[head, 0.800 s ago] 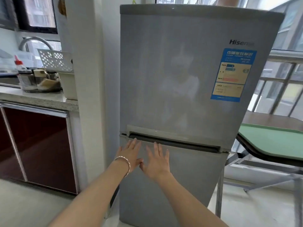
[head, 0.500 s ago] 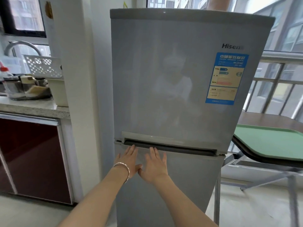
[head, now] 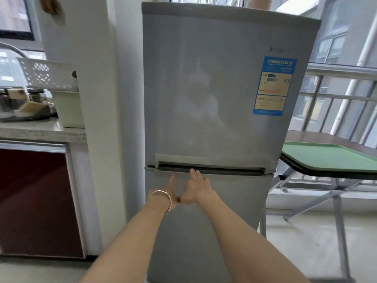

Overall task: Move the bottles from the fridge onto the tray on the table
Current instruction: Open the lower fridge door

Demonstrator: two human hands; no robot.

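Fridge (head: pixel 220 88) shut, tray (head: pixel 326 158) bare; my open fingers (head: pixel 193 173) reach its door handle (head: pixel 210 169), no bottles moved yet.

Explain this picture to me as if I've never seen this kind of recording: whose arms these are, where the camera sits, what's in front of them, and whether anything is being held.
There is no machine here. The camera is worn on a person's head and looks forward and down, so the two bare arms coming up from the bottom edge are that person's own. The left hand, with a bracelet on its wrist, and the right hand reach side by side to the seam between the two doors of a grey fridge. The right fingers touch the dark handle groove there. Both doors look shut, so no bottles can be seen. Neither hand holds anything. To the right, a green tray lies on a folding table. To the left is a kitchen counter with a white basket and some jars.
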